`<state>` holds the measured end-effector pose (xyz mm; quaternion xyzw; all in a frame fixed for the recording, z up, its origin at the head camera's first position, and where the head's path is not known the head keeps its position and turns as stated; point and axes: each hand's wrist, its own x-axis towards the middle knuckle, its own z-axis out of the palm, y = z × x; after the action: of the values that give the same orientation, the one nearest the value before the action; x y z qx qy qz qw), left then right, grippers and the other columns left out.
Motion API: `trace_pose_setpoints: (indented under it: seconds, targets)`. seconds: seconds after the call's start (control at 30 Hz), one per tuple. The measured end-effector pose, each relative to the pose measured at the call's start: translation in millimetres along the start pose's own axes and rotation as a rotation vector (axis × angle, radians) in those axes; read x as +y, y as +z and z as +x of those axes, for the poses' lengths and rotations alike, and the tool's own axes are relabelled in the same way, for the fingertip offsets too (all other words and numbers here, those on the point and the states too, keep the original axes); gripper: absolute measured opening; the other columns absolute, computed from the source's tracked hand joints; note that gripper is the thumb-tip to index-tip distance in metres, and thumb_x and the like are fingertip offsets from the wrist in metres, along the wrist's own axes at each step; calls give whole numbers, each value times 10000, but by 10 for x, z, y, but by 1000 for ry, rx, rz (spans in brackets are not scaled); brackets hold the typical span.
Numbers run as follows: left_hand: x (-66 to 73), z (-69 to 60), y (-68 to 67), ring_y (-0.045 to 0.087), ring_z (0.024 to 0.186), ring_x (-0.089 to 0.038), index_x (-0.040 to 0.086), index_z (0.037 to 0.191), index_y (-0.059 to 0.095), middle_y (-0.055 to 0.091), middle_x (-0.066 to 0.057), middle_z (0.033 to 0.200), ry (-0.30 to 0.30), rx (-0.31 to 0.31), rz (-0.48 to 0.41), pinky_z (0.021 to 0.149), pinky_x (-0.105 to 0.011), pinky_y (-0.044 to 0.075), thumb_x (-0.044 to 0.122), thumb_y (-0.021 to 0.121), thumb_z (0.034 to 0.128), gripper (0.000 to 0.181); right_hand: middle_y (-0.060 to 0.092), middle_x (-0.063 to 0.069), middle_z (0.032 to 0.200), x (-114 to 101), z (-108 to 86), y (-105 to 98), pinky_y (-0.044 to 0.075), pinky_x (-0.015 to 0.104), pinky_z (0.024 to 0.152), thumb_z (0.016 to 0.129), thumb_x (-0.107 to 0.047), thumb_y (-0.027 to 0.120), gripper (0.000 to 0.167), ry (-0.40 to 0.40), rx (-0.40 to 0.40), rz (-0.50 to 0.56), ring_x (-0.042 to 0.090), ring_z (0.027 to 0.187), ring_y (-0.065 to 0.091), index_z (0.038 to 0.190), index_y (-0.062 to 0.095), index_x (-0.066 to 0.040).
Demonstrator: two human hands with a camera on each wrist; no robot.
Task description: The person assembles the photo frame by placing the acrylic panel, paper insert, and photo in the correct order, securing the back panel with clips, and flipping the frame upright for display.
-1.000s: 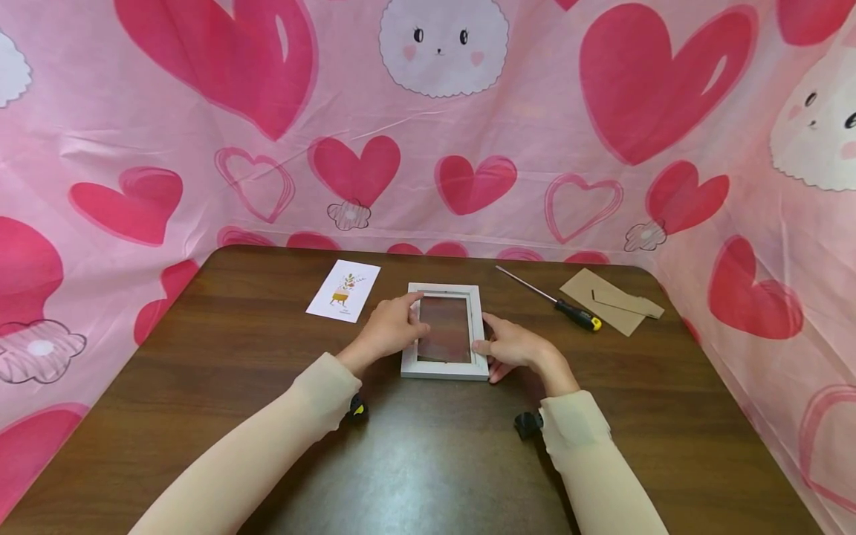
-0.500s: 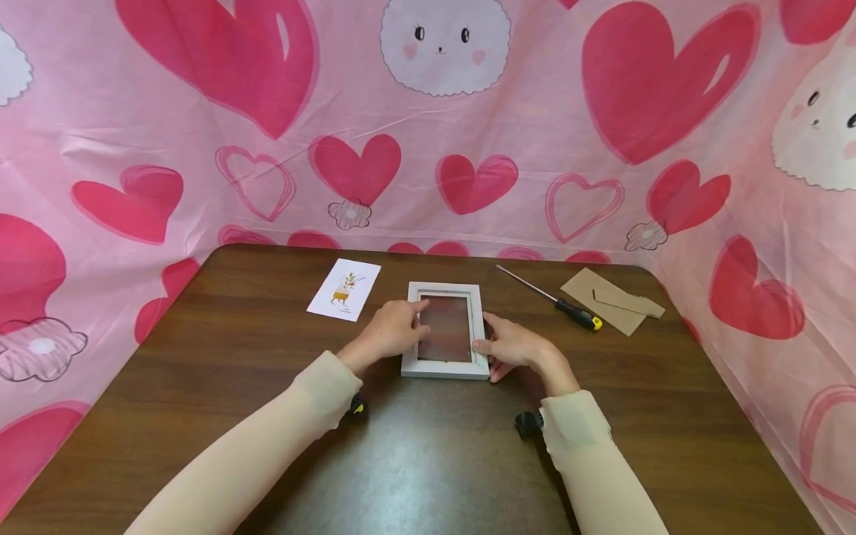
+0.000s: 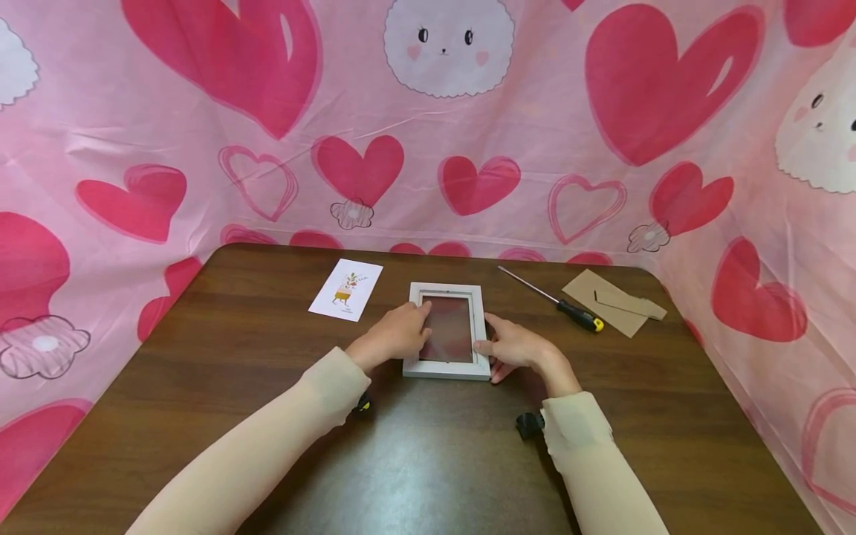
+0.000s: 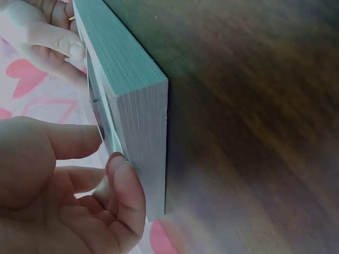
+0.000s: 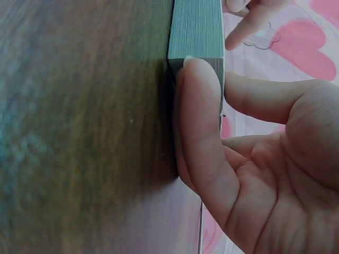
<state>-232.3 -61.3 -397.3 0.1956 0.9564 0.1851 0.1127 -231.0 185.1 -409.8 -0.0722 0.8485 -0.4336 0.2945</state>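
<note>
A white picture frame (image 3: 446, 369) lies on the brown table with a clear pane (image 3: 449, 331) in its opening. In the left wrist view, the edge of the pane stands slightly proud of the frame. My left hand (image 3: 396, 332) is at the left side, thumb against the pane and a curled fingertip at its edge, seemingly pinching it. My right hand (image 3: 518, 345) grips the right side of the frame, thumb on top. In the right wrist view, the fingers of the right hand (image 5: 254, 159) run along the frame's outer side (image 5: 197, 29).
A white card with a printed drawing (image 3: 345, 290) lies at the back left. To the right are a screwdriver with a black and yellow handle (image 3: 580, 315) and a brown backing board (image 3: 605, 303) with a folded stand. A pink heart-patterned cloth (image 3: 414, 111) hangs behind the table (image 3: 227, 327).
The fingers of my left hand have shifted slightly right and down along the left edge of the pane. My right hand keeps its grip, and the frame stays in place.
</note>
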Motion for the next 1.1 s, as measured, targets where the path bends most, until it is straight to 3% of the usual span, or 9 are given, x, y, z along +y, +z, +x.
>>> trace_pose_setpoints:
  seconds: [0.33,0.67,1.1]
  targets:
    - [17,-6,48,650,1154,-326,-46,1620,345,540,-267,1453,19,-9,97,1037,-450,549,203,532,1105,601,599,208,990,0,-3,0,649,376,614,1096,-180,606,792,-15,-3,0,196,593,674,1690,103,-30]
    - [35,-6,63,629,1247,-361,-85,1593,358,517,-279,1471,45,-15,144,1101,-447,522,179,518,1104,578,601,210,988,-6,3,3,648,375,615,1098,-180,602,790,-10,-3,-1,199,592,671,1690,100,-33]
    - [9,45,63,659,1091,-331,-109,1485,466,579,-247,1303,95,-33,229,1015,-417,560,180,518,1100,484,595,205,993,-4,-9,-1,649,379,620,1090,-186,619,787,-16,-1,-11,197,591,668,1689,130,-40]
